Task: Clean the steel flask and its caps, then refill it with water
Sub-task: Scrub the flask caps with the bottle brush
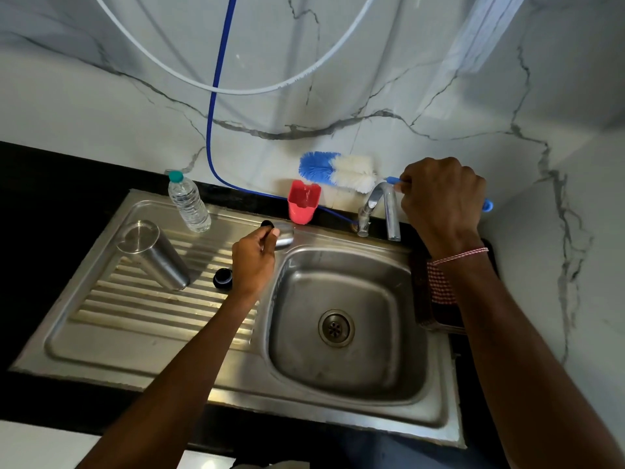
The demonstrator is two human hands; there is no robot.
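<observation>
Gripping the blue-and-white bristled bottle brush (pixel 338 170) in my right hand (pixel 443 204), left hand (pixel 253 262) curled round the domed steel cap (pixel 284 233), I should scrub inside it over the steel basin (pixel 372 299); the cylindrical steel flask (pixel 152 255) stands on the ribbed drainboard (pixel 135 316).

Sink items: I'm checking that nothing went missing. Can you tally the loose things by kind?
steel flask: 1
caps: 2, black cap and steel cap
plastic water bottle: 1
bottle brush: 1
red cup: 1
Total: 6

Bare left hand (pixel 253 262), bare right hand (pixel 443 201), red-and-white thread band (pixel 439 282) (many loops, one strand apart) round the right wrist
</observation>
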